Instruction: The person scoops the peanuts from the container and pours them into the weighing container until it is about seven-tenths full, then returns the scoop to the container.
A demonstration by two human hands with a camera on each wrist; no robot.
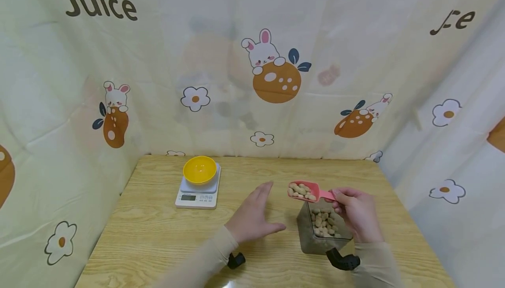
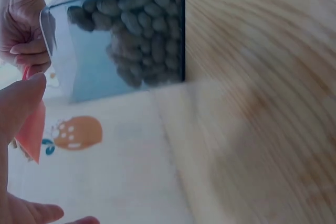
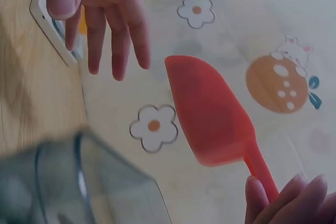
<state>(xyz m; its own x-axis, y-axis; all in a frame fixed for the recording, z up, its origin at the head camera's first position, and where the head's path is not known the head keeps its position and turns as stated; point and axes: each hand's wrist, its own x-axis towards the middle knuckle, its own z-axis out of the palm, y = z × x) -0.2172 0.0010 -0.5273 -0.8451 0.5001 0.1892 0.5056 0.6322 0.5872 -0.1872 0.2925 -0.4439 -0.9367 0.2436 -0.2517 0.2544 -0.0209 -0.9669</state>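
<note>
My right hand (image 1: 358, 211) grips the handle of a pink-red scoop (image 3: 210, 111), fingers and thumb around it. Unshelled peanuts (image 1: 301, 190) fill the scoop, which is held level above the back edge of a clear square container (image 1: 305, 235). More peanuts (image 2: 152, 30) lie inside that container, seen through its wall in the left wrist view. Left of the container, my left hand (image 1: 252, 218) is held out over the table with straight, spread fingers and nothing in it. Its fingers (image 3: 119, 40) point toward the scoop, apart from it, in the right wrist view.
At the back left of the wooden table (image 1: 150, 235) stands a white kitchen scale (image 1: 196, 199) with a small display. A yellow bowl (image 1: 200, 170) sits on its platform. Curtains (image 1: 221, 60) printed with rabbits and flowers hang behind the table and on both sides.
</note>
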